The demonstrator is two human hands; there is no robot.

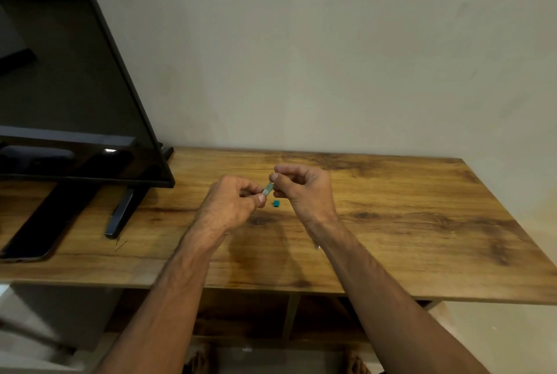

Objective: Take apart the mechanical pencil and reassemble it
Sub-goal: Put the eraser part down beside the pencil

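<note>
Pencil [267, 190]: short greenish barrel with a printed label, held in the air over the table [422, 223], between both hands, just above and left of the cap. Cap [276, 203]: small teal piece, lying loose on the table just below the pencil, touching neither hand. Progress, as a judgement: the cap off and set down suggests disassembly is begun, or the rebuild not yet finished; which of the two cannot be told from this view. At the least, the cap has yet to go back on. Other parts such as lead, tip or inner tube: not visible, too small or hidden in the fingers. Left hand [232, 202]: fingers and thumb closed together on the pencil's lower left end, the rest curled in. Right hand [301, 190]: thumb and forefinger pinched on the pencil's upper right end, other fingers loosely bent and apart from it. The two grips sit close, most of the barrel covered, only the labelled middle showing. Screen [75, 87]: dark, on a stand, well left of the pencil. Phone [45, 229]: dark slab flat on the table, far left of the pencil
</note>
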